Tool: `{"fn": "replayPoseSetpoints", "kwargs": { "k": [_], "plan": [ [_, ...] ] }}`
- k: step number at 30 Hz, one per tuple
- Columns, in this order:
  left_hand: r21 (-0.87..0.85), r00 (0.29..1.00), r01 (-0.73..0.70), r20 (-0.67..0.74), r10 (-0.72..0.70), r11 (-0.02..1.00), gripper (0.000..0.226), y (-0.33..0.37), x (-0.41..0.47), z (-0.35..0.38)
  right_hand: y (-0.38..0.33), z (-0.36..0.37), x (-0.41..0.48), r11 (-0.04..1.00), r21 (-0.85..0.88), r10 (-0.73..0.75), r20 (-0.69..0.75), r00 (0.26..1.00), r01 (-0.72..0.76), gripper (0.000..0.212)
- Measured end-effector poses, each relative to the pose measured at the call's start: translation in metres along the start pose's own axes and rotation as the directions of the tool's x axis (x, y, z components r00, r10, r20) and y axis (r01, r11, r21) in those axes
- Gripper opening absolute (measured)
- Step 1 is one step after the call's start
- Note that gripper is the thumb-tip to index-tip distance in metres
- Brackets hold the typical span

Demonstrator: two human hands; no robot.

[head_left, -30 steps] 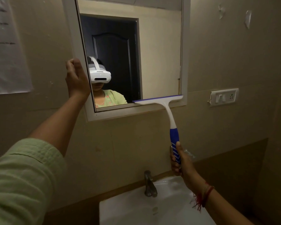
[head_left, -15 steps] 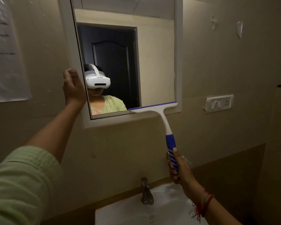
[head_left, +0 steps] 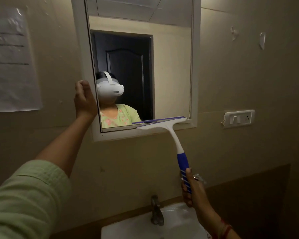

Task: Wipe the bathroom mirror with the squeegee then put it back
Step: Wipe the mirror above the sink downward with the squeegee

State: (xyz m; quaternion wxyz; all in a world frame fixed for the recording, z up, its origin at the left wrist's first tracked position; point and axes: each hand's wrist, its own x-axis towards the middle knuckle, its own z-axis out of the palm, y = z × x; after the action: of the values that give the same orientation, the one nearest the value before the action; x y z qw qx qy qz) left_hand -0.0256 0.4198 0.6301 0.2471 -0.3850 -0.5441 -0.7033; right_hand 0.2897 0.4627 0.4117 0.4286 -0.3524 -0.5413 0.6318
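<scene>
A white-framed mirror (head_left: 171, 66) hangs on the beige wall above the sink. The squeegee (head_left: 173, 133) has a white head with a purple blade and a blue striped handle. Its blade lies along the bottom right edge of the glass, at the lower frame. My right hand (head_left: 192, 190) grips the handle's lower end, below and right of the mirror. My left hand (head_left: 84, 99) holds the mirror's left frame edge, fingers curled round it. The glass reflects a person in a green top wearing a white headset, and a dark door.
A white sink (head_left: 176, 223) with a metal tap (head_left: 156, 211) sits below the mirror. A switch plate (head_left: 238, 117) is on the wall to the right. A paper sheet (head_left: 12, 61) is taped at the left. Peeling hooks (head_left: 261, 40) mark the upper right wall.
The view has tilted up, so the mirror, hands and sink all sit lower in the picture. The squeegee blade stays at the mirror's bottom right edge. My left hand keeps its hold on the frame.
</scene>
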Motion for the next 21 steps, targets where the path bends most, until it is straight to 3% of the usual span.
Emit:
{"fn": "replayPoseSetpoints", "kwargs": {
  "k": [5,11,15,21],
  "plan": [
    [0.016,1.000,0.024,0.003,-0.024,1.000,0.038,0.004,-0.003,-0.001,-0.011,0.000,-0.010,0.999,0.041,0.025,0.033,0.999,-0.027,0.049],
    [0.037,0.991,0.129,-0.032,-0.128,0.991,0.038,0.018,-0.016,-0.009,-0.024,-0.008,-0.026,1.000,-0.025,0.009,0.149,0.989,-0.005,0.047],
    [-0.015,0.977,0.209,-0.048,-0.210,0.978,0.039,0.018,-0.075,-0.032,-0.019,-0.018,-0.043,0.996,-0.085,-0.002,0.257,0.966,0.025,0.066],
    [0.003,0.925,0.377,0.042,-0.377,0.926,0.033,-0.004,-0.167,-0.099,-0.002,-0.038,-0.067,0.977,-0.191,0.000,0.431,0.902,0.092,0.060]
  ]
}}
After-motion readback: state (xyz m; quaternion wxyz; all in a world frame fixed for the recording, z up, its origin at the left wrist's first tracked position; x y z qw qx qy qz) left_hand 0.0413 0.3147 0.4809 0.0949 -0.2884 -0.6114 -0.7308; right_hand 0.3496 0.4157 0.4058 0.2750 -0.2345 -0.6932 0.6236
